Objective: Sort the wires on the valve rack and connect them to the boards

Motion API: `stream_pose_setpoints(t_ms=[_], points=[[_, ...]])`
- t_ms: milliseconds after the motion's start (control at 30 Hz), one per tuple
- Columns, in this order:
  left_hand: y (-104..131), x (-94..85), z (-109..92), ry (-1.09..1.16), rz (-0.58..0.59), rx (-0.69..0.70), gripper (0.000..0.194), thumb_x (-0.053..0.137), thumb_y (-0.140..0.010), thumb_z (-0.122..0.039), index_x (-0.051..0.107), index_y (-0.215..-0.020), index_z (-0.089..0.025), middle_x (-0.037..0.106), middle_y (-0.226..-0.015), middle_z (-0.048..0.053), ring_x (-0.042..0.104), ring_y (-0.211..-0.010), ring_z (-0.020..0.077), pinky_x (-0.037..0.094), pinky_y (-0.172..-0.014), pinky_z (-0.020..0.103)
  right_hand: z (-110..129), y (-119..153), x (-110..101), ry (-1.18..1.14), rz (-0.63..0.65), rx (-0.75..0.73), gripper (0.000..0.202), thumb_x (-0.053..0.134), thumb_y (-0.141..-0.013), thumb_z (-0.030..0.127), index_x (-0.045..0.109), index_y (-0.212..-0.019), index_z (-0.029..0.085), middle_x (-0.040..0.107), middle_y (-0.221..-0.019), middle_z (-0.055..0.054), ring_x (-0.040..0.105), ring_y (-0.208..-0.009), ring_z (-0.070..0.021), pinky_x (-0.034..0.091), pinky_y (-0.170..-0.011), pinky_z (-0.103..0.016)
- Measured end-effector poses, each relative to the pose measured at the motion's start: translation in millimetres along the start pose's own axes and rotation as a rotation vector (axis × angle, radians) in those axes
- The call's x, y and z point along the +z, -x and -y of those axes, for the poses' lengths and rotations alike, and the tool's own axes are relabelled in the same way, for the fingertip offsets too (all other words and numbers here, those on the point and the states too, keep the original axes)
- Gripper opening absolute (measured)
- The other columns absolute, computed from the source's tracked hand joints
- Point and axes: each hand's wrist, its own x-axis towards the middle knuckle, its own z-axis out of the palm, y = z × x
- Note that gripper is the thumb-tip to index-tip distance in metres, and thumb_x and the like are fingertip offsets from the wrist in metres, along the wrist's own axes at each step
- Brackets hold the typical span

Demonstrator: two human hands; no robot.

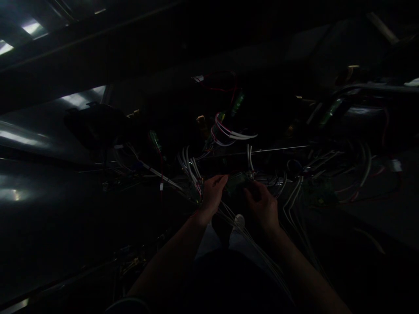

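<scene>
In the dim head view a green circuit board point(236, 181) lies between my two hands. My left hand point(212, 195) is closed at the board's left end, thumb along its edge. At the opposite end my right hand point(264, 206) has its fingers curled against the board's edge; their tips are in shadow. White wires point(189, 165) bunch just beyond my left hand, and a pair of white wires point(250, 157) rises from the board near my right fingers. Thin pale cables point(252, 237) run down between my forearms.
A dark rail with a thin bright edge point(284, 148) crosses behind the hands. Looped pink and white wires point(222, 131) stick up beyond it. Another green board point(319, 192) with wires sits to the right. Shiny metal panels point(19, 187) stand at the left.
</scene>
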Motion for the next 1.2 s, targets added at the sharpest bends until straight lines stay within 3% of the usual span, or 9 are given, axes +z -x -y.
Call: stream_pose_setpoints(t_ms=[367, 1200], points=[[-1.2, 1.0, 1.8, 0.008, -0.003, -0.017, 0.023, 0.061, -0.072, -0.036, 0.071, -0.076, -0.016, 0.065, -0.064, 0.000, 0.053, -0.059, 0.0114, 0.037, -0.056, 0.022, -2.0, -2.4, 0.0, 0.016, 0.000, -0.027, 0.041, 0.053, -0.081, 0.049, 0.061, -0.101, 0.015, 0.067, -0.083, -0.007, 0.062, -0.063, -0.0176, 0.052, -0.060, -0.030], [-2.8, 0.9, 6.3, 0.003, 0.014, -0.003, 0.026, 0.060, -0.073, -0.037, 0.072, -0.081, -0.015, 0.068, -0.071, 0.002, 0.057, -0.064, 0.0130, 0.041, -0.059, 0.023, -3.5, -1.5, -1.1, 0.021, 0.000, -0.024, 0.041, 0.054, -0.081, 0.050, 0.061, -0.102, 0.015, 0.067, -0.085, -0.008, 0.062, -0.064, -0.0177, 0.052, -0.062, -0.030]])
